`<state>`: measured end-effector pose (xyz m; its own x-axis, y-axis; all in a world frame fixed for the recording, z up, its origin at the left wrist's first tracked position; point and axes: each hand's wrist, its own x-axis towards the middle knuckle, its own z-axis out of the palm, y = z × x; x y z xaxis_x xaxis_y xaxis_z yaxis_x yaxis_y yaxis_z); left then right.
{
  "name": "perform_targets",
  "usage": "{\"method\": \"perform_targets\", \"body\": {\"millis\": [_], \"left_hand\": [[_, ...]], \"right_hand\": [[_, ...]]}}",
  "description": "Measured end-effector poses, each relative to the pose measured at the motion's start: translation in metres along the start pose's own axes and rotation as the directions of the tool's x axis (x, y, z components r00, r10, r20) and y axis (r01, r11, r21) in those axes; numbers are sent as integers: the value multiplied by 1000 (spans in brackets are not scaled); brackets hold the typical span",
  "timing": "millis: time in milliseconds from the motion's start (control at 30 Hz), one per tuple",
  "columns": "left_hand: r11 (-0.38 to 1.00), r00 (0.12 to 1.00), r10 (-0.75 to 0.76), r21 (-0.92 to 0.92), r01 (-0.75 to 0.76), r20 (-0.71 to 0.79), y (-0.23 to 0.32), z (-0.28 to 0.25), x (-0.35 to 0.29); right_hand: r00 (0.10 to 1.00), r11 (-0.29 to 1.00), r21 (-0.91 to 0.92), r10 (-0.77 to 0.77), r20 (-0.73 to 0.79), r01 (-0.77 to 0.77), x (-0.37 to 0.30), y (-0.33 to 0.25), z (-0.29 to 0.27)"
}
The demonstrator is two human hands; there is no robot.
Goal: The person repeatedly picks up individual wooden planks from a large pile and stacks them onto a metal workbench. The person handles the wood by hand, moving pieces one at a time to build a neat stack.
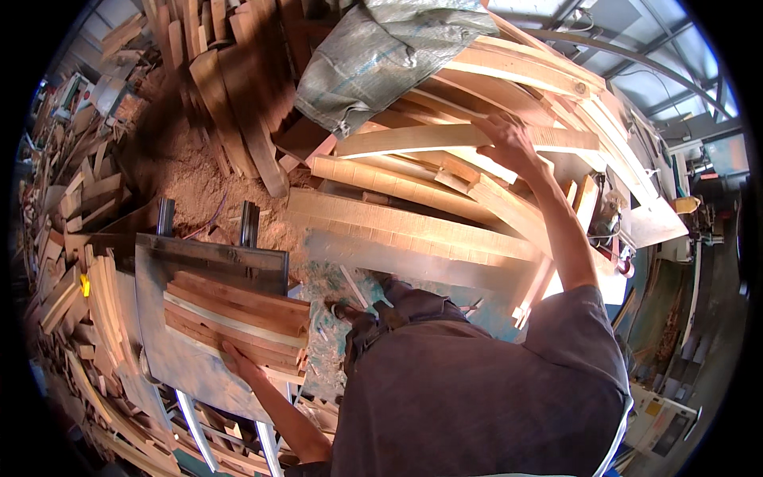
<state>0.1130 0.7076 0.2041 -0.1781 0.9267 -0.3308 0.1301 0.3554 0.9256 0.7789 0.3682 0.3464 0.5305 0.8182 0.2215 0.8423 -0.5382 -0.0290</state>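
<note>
The curved plank point(413, 140), pale, lies across the top of the timber heap ahead of you, right of centre. Your right hand point(509, 141) looks clamped over it, fingers bent across its far edge; thumb not visible. Your left hand point(241, 364) is well apart, down on the near edge of the strip stack point(234, 314), reddish and pale pieces side by side on the dark worktop point(187, 362); can't tell if it pinches or only rests there. For a good hold, keep the right grip near the plank's balance point, lift it clear before swinging it, and watch for splinters along rough edges. Left palm should steady the stack without nudging strips out of line; their ends look uneven on the right. Around: loose boards cross under and beside the plank and could snag it, the grey woven sack point(389, 63) drapes over the heap just beyond its left part, and a wide board point(405, 226) lies nearer you. Two dark metal posts point(248, 224) rise past the worktop's far edge, in the way of a low sweep between heap and stack. Sawdust point(191, 179) and offcuts beyond, so mind your footing.
</note>
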Motion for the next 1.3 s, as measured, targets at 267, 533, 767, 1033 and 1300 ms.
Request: {"method": "perform_targets", "body": {"millis": [267, 533, 767, 1033, 1300], "left_hand": [[1000, 1000, -3, 18, 3, 0, 23, 14, -15], [993, 991, -98, 50, 103, -92, -21, -10, 23], [999, 999, 40, 19, -40, 17, 13, 9, -10], [999, 998, 38, -34, -36, 57, -12, -8, 13], [988, 985, 121, 76, -131, 120, -1, -2, 10]], "right_hand": [[982, 982, 51, 183, -43, -181, -74, -41, -75], [945, 944, 45, 327, 10, -327, -185, -77, -56], [884, 883, -44, 465, -53, -467, -212, -103, -18], [944, 968, 126, 243, -224, -219, -124, -73, -5], [924, 901, 240, 381, -37, -362, -36, -34, 78]]}}
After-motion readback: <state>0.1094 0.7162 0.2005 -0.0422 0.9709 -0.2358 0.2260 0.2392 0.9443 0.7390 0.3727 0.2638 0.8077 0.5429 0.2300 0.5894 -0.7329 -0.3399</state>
